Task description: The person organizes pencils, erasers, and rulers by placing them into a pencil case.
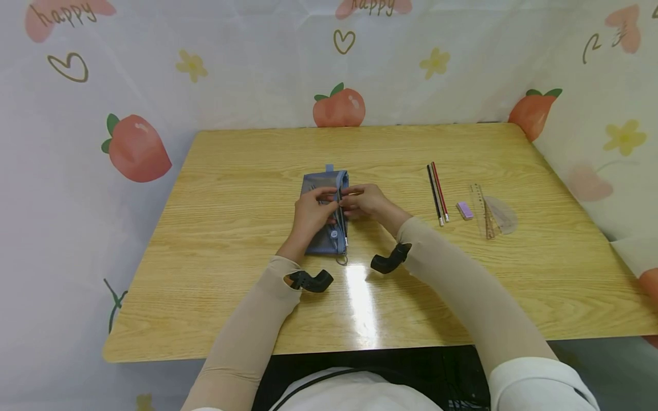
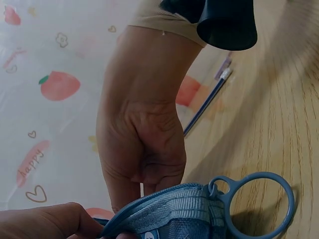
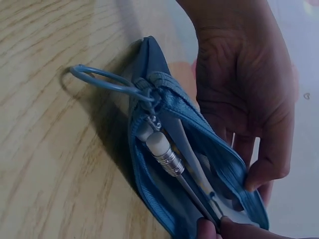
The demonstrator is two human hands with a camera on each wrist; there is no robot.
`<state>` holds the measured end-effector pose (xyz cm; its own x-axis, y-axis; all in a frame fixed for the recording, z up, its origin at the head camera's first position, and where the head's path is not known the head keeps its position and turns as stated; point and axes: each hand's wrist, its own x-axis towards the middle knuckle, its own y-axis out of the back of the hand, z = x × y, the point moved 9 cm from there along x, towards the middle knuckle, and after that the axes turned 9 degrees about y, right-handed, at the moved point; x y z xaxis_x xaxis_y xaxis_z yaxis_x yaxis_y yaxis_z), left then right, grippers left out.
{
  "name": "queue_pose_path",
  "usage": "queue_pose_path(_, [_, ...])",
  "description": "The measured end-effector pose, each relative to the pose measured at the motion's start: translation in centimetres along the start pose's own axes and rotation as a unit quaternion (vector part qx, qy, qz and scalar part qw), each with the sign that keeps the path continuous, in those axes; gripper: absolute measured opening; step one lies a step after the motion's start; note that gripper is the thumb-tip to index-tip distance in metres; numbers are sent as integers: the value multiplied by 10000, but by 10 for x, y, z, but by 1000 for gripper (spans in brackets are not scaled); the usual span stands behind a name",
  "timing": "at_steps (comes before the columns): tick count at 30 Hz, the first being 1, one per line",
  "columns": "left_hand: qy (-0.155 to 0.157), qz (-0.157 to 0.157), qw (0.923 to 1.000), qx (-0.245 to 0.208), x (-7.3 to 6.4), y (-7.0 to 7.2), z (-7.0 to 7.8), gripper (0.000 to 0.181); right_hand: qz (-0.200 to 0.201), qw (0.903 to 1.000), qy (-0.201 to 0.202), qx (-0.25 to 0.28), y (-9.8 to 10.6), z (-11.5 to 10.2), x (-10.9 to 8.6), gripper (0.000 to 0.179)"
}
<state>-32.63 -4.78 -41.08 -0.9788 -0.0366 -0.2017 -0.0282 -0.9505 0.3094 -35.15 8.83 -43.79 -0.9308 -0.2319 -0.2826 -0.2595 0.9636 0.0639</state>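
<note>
A blue zippered pencil case (image 1: 323, 244) lies on the table in front of me, its long zip side gaping open. From the left, my left hand (image 1: 312, 214) grips the case's edge between thumb and fingers. My right hand (image 1: 366, 202) reaches in at the opening from the right. In the right wrist view, its fingertips pinch a pencil (image 3: 172, 163) with a white eraser end that lies inside the case. Other slim items beside that pencil are partly hidden. A blue ring (image 2: 288, 211) hangs from the case's near end.
To the right on the wooden table (image 1: 241, 188) lie a dark pencil (image 1: 435, 194) and a red pencil (image 1: 440, 191). Beyond them are a purple eraser (image 1: 465, 210), a clear ruler (image 1: 478, 205) and a clear protractor (image 1: 502, 216). A printed cloth (image 1: 257, 68) hangs behind the table.
</note>
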Motion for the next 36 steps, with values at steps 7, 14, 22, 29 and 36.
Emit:
queue_pose_path(7, [-19,-26,10000,42,-1,-1,0,34,105,9991,213,-342,-4,-2,0,44])
queue_pose_path(14, [-64,-42,10000,9,0,-1,1,34,396,9978,346,-396,-6,-1,0,37])
queue_pose_path(22, [-69,-55,9999,59,2,1,0,34,364,9979,480,-241,-7,-5,-5,34])
queue_pose_path(29, [-81,76,9999,121,1,3,1,35,349,9932,635,-914,15,-17,-15,34])
queue_pose_path(36, [-85,57,9999,41,-1,3,1,37,695,9620,970,-2455,79,-33,-23,34])
